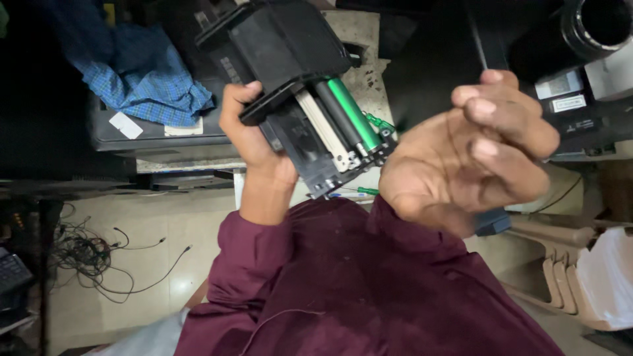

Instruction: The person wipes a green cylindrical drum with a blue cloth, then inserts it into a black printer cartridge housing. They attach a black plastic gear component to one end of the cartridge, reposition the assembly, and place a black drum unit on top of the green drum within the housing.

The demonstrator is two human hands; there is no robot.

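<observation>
Below the camera, our maroon sleeves (369, 290) fill the lower middle of the view, and they hide whatever lies beneath our arms. Above them, our left hand (254, 135) grips a black toner cartridge (297, 86), fingers wrapped round its lower left edge, thumb on the near face. We hold it tilted, up in the air in front of a stained worktop (359, 46), with a green roller (353, 112) and a pale strip beside it facing our right. The cartridge's top corner is cut off by the frame edge.

Our right hand (471, 151) hovers close to the lens, blurred, palm towards us and fingers loosely curled; it holds nothing that we can see. It hides part of the black machine (580, 99) at upper right.

At upper left, a blue checked cloth (142, 79) lies on a dark box, half lost in shadow. Loose cables (99, 257) sprawl on the floor at lower left. A green-handled tool (359, 191) peeks out just under the cartridge, mostly hidden.
</observation>
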